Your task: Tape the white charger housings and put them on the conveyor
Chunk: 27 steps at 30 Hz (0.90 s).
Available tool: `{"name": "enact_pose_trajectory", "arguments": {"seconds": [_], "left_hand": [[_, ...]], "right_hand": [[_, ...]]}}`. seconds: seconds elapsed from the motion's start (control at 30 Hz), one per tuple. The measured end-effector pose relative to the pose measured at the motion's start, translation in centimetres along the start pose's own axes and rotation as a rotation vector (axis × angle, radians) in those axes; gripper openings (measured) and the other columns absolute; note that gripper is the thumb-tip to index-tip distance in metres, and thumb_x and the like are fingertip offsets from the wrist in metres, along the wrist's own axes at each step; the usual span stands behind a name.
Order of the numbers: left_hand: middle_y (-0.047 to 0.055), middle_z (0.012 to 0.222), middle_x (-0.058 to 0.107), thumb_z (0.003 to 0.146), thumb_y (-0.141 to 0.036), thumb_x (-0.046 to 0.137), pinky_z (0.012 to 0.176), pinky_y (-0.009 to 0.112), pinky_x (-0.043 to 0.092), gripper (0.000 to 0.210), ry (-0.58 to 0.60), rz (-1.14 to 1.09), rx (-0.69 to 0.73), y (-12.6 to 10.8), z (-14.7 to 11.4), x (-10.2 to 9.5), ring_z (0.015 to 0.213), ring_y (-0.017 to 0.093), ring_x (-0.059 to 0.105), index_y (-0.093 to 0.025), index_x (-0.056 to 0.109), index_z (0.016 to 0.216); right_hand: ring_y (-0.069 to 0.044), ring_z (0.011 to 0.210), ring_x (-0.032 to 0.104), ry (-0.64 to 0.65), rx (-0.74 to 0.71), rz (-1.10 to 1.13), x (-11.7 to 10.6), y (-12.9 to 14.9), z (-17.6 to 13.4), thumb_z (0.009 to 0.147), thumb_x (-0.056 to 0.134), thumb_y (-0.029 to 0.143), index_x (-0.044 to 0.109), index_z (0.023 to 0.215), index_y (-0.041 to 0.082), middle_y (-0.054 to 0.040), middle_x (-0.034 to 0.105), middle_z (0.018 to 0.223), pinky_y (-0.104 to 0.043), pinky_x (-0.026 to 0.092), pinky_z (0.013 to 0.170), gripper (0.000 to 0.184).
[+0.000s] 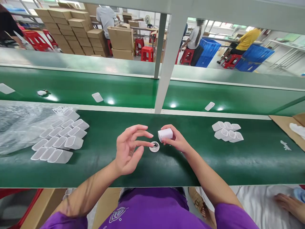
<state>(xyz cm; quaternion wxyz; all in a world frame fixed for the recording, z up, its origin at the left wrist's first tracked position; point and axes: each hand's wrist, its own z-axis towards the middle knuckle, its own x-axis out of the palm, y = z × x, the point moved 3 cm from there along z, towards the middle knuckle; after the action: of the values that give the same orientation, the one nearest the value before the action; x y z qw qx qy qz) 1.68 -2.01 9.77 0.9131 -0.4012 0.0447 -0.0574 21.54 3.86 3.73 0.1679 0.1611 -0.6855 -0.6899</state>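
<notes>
My right hand (175, 138) is closed around a small white plastic case (165, 135), held just above the green work surface. My left hand (132, 147) has its fingers spread and holds nothing that I can see. Its middle fingertips hover by a small round white ring-shaped piece (154, 146), which lies below the case; whether a finger touches it I cannot tell. To the left stands a cluster of translucent white cups (74, 142) lying on their sides in rows. A smaller group of similar cups (225, 133) lies to the right.
Clear plastic sheeting (21, 127) covers the left end. Behind a low rail runs a green belt (133, 92) with a few scattered white pieces (97, 97). A white post (168, 57) rises in the middle. A cardboard box (289, 128) sits at right. Other people work beyond.
</notes>
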Motion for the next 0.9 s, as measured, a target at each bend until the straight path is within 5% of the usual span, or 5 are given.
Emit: {"name": "enact_pose_trajectory", "arguments": {"seconds": [0.37,0.57,0.7,0.8,0.9], "left_hand": [[0.005,0.123,0.052,0.089,-0.007,0.049,0.077,0.031,0.065,0.058,0.105,0.131,0.017,1.1,0.0,0.0,0.104,0.017,0.063,-0.037,0.038,0.137],[0.008,0.125,0.06,0.083,-0.036,0.066,0.096,0.044,0.056,0.045,0.323,0.413,-0.361,5.7,1.1,1.0,0.113,0.024,0.06,-0.024,0.053,0.124],[0.008,0.119,0.065,0.083,-0.044,0.062,0.09,0.04,0.057,0.04,0.335,0.378,-0.481,7.6,1.4,2.0,0.1,0.022,0.066,-0.021,0.059,0.115],[0.008,0.114,0.068,0.082,-0.046,0.06,0.082,0.035,0.058,0.039,0.286,0.413,-0.484,8.8,3.0,1.1,0.09,0.02,0.067,-0.019,0.063,0.11],[0.008,0.11,0.068,0.081,-0.044,0.057,0.084,0.034,0.056,0.041,0.181,0.593,-0.458,11.2,6.5,-1.9,0.096,0.022,0.065,-0.018,0.065,0.112]], "right_hand": [[-0.012,0.074,0.059,0.022,-0.019,0.03,-0.2,-0.3,-0.2,0.076,0.074,0.034,0.053,0.105,0.023,0.0014,0.057,0.087,-0.023,0.053,0.061,0.038],[-0.016,0.085,0.064,-0.002,-0.057,0.186,0.3,-0.5,-0.2,0.08,0.07,0.038,0.047,0.116,0.025,-0.0015,0.059,0.097,-0.031,0.06,0.071,0.045],[-0.018,0.093,0.063,0.013,-0.071,0.195,0.6,-1.2,0.1,0.082,0.066,0.04,0.045,0.122,0.026,-0.0047,0.057,0.109,-0.033,0.061,0.073,0.048],[-0.018,0.095,0.064,-0.068,-0.107,-0.032,-1.2,-1.6,0.6,0.086,0.058,0.039,0.039,0.134,0.026,-0.0076,0.054,0.118,-0.035,0.06,0.075,0.053],[-0.015,0.082,0.064,-0.359,-0.102,-0.556,-4.8,-1.4,0.8,0.089,0.051,0.031,0.044,0.135,0.021,-0.0098,0.055,0.116,-0.034,0.058,0.072,0.047]]}}
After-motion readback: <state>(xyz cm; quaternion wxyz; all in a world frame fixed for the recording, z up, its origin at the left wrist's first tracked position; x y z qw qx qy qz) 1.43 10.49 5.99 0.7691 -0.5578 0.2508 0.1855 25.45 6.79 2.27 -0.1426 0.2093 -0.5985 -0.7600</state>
